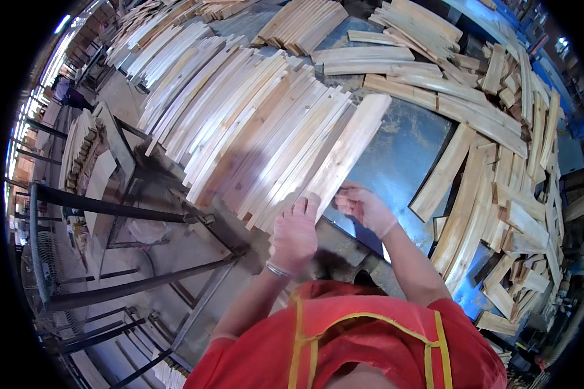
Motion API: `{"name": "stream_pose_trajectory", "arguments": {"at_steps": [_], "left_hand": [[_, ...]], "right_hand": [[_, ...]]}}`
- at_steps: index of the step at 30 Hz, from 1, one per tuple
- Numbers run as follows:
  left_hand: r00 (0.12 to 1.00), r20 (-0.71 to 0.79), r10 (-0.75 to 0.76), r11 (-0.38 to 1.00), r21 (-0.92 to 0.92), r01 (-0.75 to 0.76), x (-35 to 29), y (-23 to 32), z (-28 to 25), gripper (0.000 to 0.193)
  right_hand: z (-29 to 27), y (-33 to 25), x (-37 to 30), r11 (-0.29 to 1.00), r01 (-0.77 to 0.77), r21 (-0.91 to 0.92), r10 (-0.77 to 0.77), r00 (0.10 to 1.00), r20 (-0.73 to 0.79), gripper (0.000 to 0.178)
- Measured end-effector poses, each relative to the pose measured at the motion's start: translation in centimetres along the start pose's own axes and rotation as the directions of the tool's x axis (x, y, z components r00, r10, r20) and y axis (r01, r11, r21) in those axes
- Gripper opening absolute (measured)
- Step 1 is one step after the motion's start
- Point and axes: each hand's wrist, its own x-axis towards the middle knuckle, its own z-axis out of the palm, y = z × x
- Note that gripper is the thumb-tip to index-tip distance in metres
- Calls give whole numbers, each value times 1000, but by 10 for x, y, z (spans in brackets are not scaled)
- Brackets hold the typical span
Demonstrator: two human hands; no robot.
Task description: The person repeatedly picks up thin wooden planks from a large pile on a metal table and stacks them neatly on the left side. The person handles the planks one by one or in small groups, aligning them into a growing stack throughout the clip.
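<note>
A long pale wooden board [350, 142] slants away from me along the right edge of a row of boards. My left hand [295, 238] is closed over the near end of this board, fingers on its upper face; the thumb is hidden. Beside the board's right edge is my right hand [368, 209], its fingers curled inward. Whether that hand grips anything is hidden. Both hands seem to have thin pale coverings. Many similar boards [259, 136] lie side by side to the left, their near ends uneven.
Under the boards is a blue-grey metal tabletop [402, 155]. A stack of boards [302, 26] lies at the far side. Loose boards [464, 175] and short offcuts [525, 285] are heaped on the right. A dark metal frame [110, 206] stands at the left.
</note>
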Motion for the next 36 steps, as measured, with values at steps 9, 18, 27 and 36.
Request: {"name": "stream_pose_trajectory", "arguments": {"at_steps": [9,18,27,36], "left_hand": [[973,93,210,975,-93,-202,-18,-3,-2,62],[352,81,-932,30,-953,300,-50,-197,85,50],[374,455,-808,-390,-889,240,-34,-172,113,29],[549,-115,-828,424,-770,478,-32,-91,47,78]], "right_hand": [[18,15,-46,965,261,9,-216,817,-534,27],[12,-14,-24,863,-91,-497,-105,929,-354,44],[26,-15,4,685,-289,-669,-60,893,-447,104],[-8,-4,-5,979,-108,-175,4,860,-511,56]]}}
